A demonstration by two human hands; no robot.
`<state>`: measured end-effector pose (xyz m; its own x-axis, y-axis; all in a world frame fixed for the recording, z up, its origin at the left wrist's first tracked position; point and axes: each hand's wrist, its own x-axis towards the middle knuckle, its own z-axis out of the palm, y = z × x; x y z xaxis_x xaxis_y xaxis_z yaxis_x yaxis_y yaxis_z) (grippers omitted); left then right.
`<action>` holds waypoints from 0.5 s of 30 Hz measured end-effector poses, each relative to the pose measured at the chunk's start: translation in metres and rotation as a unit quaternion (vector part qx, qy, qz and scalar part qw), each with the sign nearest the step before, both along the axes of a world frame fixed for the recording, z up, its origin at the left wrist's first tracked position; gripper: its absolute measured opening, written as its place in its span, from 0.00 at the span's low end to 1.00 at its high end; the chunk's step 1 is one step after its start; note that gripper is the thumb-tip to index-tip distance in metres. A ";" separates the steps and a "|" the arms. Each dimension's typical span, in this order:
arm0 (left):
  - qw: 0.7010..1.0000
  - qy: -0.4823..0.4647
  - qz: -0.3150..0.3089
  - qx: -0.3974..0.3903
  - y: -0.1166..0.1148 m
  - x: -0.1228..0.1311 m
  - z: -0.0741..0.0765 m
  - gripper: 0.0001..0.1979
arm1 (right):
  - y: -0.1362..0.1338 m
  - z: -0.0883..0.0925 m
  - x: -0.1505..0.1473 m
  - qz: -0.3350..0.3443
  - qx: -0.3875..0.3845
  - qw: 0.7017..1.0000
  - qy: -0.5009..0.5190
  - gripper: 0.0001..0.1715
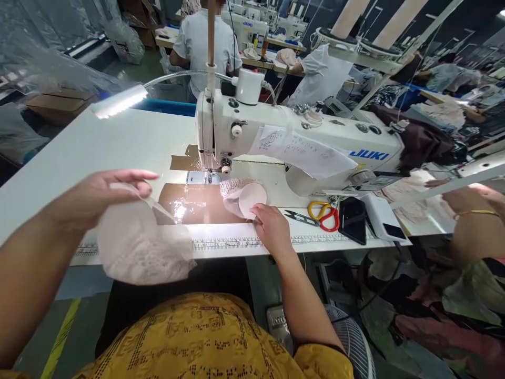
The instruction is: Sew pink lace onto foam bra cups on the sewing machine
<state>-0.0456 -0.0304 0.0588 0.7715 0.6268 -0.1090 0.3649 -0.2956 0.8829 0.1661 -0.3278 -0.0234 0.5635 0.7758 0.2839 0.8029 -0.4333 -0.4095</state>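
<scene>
My left hand (118, 187) is closed on the edge of a pale pink lace bra cup piece (145, 250), which hangs over the table's front edge, slightly blurred. Between thumb and fingers, my right hand (272, 229) pinches a smaller pale round cup piece (252, 197) with a patterned lace edge, resting on brown tape at the table. Just behind both hands stands a white JUKI sewing machine (252, 121), its needle area (209, 173) between them. Neither fabric piece is under the presser foot.
Right of my right hand lie snips (302, 217), red-and-yellow-handled scissors (325, 215), a black phone (352, 220) and a white power bank (382, 217). A measuring tape (229, 243) runs along the front edge. A lit lamp (120, 102) hangs left. Other people sit nearby; a co-worker's arm (473, 210) is at right.
</scene>
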 end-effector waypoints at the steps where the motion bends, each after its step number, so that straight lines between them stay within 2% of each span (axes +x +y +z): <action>1: 0.999 0.001 0.038 0.010 0.012 -0.006 -0.002 0.33 | 0.002 0.001 0.000 -0.018 0.034 0.998 0.040 0.15; 3: 0.995 0.015 0.091 0.047 0.029 -0.018 -0.012 0.38 | 0.004 0.002 -0.001 -0.044 0.116 0.979 0.163 0.11; 5: 0.983 0.078 0.099 0.137 0.032 -0.029 -0.029 0.41 | 0.006 0.003 -0.003 -0.051 0.199 0.925 0.319 0.15; 7: 0.955 0.177 0.029 0.234 0.024 -0.037 -0.047 0.40 | 0.008 0.001 -0.006 -0.052 0.267 0.854 0.444 0.16; 9: 0.916 0.227 -0.042 0.328 0.013 -0.042 -0.060 0.36 | 0.010 -0.001 -0.007 -0.058 0.306 0.800 0.513 0.16; 10: 0.902 0.231 -0.058 0.360 0.008 -0.043 -0.064 0.35 | 0.011 -0.001 -0.007 -0.061 0.316 0.785 0.529 0.16; 12: 0.894 0.222 -0.051 0.385 0.003 -0.045 -0.067 0.36 | 0.012 0.000 -0.007 -0.063 0.323 0.773 0.543 0.15; 15: 0.894 0.241 -0.025 0.377 0.004 -0.051 -0.063 0.40 | 0.010 0.009 -0.013 -0.063 0.334 0.777 0.530 0.15</action>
<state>-0.0962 -0.0266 -0.0037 0.7776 0.6287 0.0020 0.6194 -0.7666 0.1694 0.1533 -0.3180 -0.0149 0.8147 0.5749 -0.0759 -0.1704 0.1122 -0.9790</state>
